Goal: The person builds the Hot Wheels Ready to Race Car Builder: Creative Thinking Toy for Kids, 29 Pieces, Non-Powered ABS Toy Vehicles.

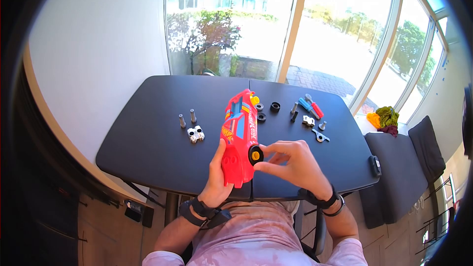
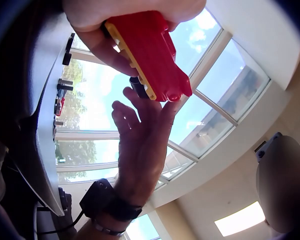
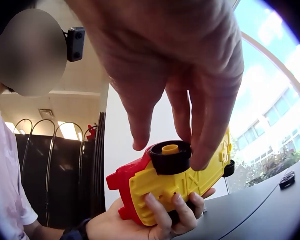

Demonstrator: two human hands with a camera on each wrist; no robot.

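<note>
My left hand point(image 1: 216, 175) grips a red toy car point(image 1: 240, 133), tipped up on end above the table, with its fingers across the yellow underside point(image 3: 155, 197). A black wheel point(image 1: 255, 155) sits on a yellow hub point(image 3: 170, 149) at the car's near end. My right hand point(image 1: 293, 162) holds that wheel at its rim, thumb on one side and fingers on the other. In the right wrist view, another black wheel point(image 3: 229, 168) shows at the far end of the underside. A bare yellow hub point(image 1: 254, 100) sticks out at the car's upper end in the head view.
Loose black wheels point(image 1: 275, 106) lie behind the car on the dark table point(image 1: 143, 118). Left are a silver engine-like part point(image 1: 195, 134) and two grey bolts point(image 1: 192, 115). At right lie blue and red handled tools point(image 1: 310, 106), another silver part point(image 1: 308, 120), more bolts and a grey wrench point(image 1: 320, 136).
</note>
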